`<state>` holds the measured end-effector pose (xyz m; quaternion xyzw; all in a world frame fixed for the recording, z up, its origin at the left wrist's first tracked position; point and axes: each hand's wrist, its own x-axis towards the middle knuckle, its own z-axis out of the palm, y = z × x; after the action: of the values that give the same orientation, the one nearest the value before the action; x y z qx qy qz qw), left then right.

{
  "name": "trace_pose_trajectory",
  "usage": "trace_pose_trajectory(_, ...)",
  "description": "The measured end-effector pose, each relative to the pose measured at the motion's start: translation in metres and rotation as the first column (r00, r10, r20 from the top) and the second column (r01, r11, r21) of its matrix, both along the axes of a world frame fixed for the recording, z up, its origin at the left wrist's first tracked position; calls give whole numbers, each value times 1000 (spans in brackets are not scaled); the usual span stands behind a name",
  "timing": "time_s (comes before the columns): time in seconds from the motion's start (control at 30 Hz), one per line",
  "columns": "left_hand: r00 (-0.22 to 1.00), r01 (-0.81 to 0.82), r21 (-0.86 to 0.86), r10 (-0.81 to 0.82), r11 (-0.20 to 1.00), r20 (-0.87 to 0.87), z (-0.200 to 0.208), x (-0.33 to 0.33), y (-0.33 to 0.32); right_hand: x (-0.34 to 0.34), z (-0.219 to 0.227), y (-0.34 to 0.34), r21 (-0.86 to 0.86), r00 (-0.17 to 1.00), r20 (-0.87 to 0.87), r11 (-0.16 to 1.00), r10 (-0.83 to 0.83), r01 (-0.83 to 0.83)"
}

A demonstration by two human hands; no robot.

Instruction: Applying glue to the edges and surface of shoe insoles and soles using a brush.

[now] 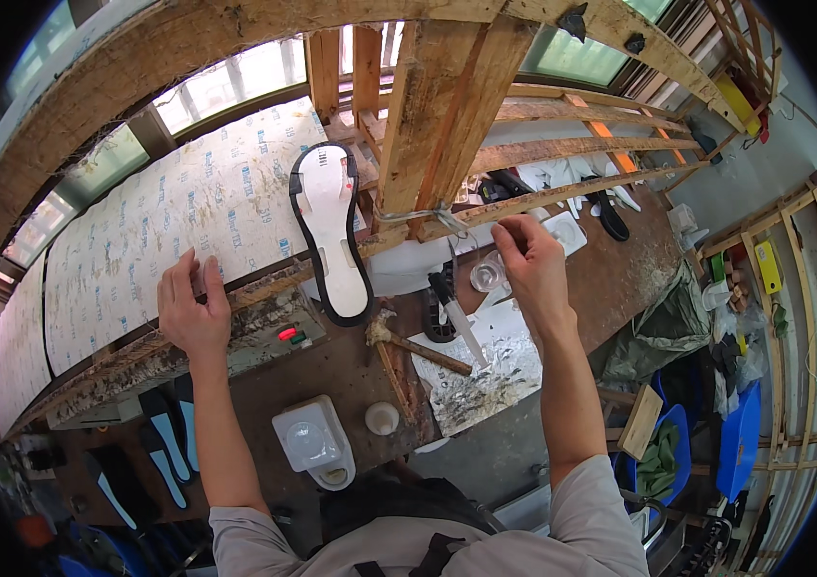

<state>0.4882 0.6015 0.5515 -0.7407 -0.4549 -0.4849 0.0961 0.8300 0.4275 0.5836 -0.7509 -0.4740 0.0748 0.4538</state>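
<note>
Nearest the camera, a white lidded container [312, 442] and a small white cap [381, 417] stood on the worn brown workbench [351, 370], beside a hammer [406, 344]. Further out, a black-rimmed shoe sole [331, 231] stood propped against the timber frame [447, 106]. Left hand [193, 308] rested open on the printed board's [177, 231] edge, holding nothing; right hand [533, 260] was pinched above a clear cup [487, 276], its contents indiscernible.

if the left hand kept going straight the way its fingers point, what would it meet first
The left hand points up and away, its fingertips already at the large printed white sheet leaning behind the bench. Going straight on, it would likely press into that sheet first, though depth is hard to judge in this view.
</note>
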Motion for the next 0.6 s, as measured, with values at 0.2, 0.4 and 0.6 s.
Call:
trace_pose_trajectory(0.2,1000,-8,-2,8,1000,1,-1,0,0,-29,19,19,-113,912,361,980,195,-165)
trace_pose_trajectory(0.4,1000,-13,-5,13,1000,-13,0,-1,1,-7,19,28,-105,739,662,991,127,-77)
trace_pose_trajectory(0.6,1000,-15,-10,15,1000,-10,-2,-3,0,4,42,45,52,515,857,998,-22,-44)
